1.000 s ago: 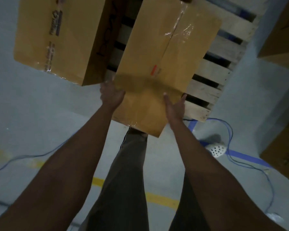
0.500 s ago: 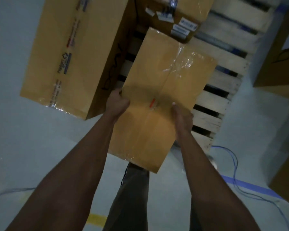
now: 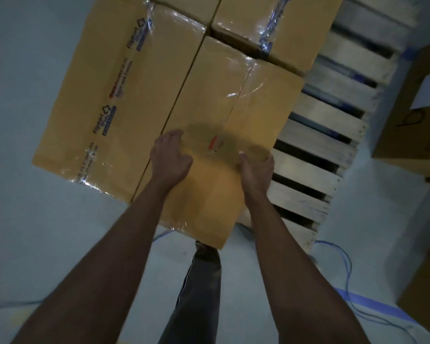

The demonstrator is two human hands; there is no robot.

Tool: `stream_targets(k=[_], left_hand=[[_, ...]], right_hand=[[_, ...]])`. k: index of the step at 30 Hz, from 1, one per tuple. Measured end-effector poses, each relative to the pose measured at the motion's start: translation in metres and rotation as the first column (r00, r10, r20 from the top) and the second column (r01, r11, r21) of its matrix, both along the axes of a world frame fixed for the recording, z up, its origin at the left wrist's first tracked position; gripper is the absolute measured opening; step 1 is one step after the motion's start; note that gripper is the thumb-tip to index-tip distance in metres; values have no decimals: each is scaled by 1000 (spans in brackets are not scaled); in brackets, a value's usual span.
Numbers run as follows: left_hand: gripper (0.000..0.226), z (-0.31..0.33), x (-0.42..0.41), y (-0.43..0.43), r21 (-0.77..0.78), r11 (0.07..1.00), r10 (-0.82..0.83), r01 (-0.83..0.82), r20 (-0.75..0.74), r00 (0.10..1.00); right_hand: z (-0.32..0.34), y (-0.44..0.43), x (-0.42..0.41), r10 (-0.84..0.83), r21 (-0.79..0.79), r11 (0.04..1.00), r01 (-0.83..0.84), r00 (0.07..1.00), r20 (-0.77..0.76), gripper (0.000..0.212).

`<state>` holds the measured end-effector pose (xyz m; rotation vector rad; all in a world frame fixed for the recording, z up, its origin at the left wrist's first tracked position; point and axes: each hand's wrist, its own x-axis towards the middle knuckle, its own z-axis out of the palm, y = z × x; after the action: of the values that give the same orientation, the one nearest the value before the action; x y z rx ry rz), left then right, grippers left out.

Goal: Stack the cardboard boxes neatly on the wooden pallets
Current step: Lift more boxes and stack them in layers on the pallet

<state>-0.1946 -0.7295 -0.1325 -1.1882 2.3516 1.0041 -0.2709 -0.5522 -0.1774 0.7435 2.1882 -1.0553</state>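
Both hands, left hand (image 3: 170, 157) and right hand (image 3: 255, 171), flat atop cardboard box (image 3: 224, 135)

I see a smooth pale grey floor (image 3: 35, 232) in dim light. A blue cable (image 3: 346, 266) lies on it at the right, crossing a strip of blue tape (image 3: 372, 302). At lower left there is a faint yellow mark (image 3: 23, 316).

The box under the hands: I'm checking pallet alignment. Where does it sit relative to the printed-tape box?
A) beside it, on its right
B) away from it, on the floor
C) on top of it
A: the box under both hands lies side by side with the printed-tape box, on its right.
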Motion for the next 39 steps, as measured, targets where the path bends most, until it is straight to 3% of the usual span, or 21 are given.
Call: stream_targets(k=[2, 3, 4, 5, 6, 7, 8, 10, 13, 16, 19, 22, 26, 30, 32, 34, 37, 39], left_hand=[[73, 0, 34, 33, -41, 966, 255, -256, -28, 966], [73, -1, 52, 48, -60, 874, 483, -483, -3, 875], [74, -1, 69, 59, -85, 696, 717, -713, 39, 696], [75, 0, 82, 65, -104, 456, 889, -884, 106, 446], [76, -4, 97, 70, -89, 213, 964, -973, 180, 195], [76, -10, 112, 73, -26, 17, 968, -1000, 252, 10], [76, -16, 125, 77, 76, -99, 949, -992, 307, -71], [68, -24, 143, 83, 275, -162, 929, -948, 366, -53], [52, -29, 141, 70, 396, -140, 941, -907, 339, 2], [43, -31, 130, 59, 410, -162, 936, -897, 352, -8], [66, -25, 129, 61, 412, -135, 931, -901, 363, 26], [67, -22, 137, 63, 436, -110, 933, -893, 354, 58], [84, -17, 140, 58, 465, -100, 928, -879, 361, 86], [49, -15, 146, 60, 501, -53, 942, -864, 311, 123], [44, -20, 151, 61, 492, -38, 946, -870, 300, 128], [42, -26, 151, 58, 451, -19, 941, -892, 310, 136], [44, -29, 143, 52, 382, -3, 923, -924, 357, 144], [47, -28, 135, 47, 343, -25, 914, -939, 388, 117]], right_hand=[[3, -3, 13, 42, 71, 997, -42, 999, -4, 99], [6, -2, 20, 43, 102, 994, -43, 999, -3, 99], [8, 0, 28, 37, 130, 991, -37, 999, 1, 99], [11, 2, 37, 36, 154, 987, -36, 999, 5, 98], [11, 6, 46, 36, 169, 985, -39, 999, 22, 98], [10, 11, 56, 37, 175, 984, -45, 998, 48, 98], [9, 16, 67, 37, 174, 983, -50, 996, 77, 98], [8, 25, 85, 51, 152, 986, -70, 991, 124, 99], [10, 30, 99, 78, 132, 986, -101, 983, 169, 100], [10, 27, 96, 116, 98, 986, -133, 980, 163, 98], [9, 13, 89, 79, 100, 990, -96, 983, 166, 98], [6, 1, 91, 31, 144, 988, -58, 982, 184, 103], [2, -1, 98, 44, 169, 983, -75, 982, 183, 106], [1, 9, 105, 50, 116, 991, -70, 985, 164, 102], [3, 9, 105, 78, 103, 990, -93, 986, 147, 100], [6, 7, 102, 184, 170, 963, -208, 972, 142, 99], [10, 0, 85, 500, 331, 792, -513, 856, 130, 95], [13, -12, 64, 631, 374, 693, -616, 770, 99, 91]])
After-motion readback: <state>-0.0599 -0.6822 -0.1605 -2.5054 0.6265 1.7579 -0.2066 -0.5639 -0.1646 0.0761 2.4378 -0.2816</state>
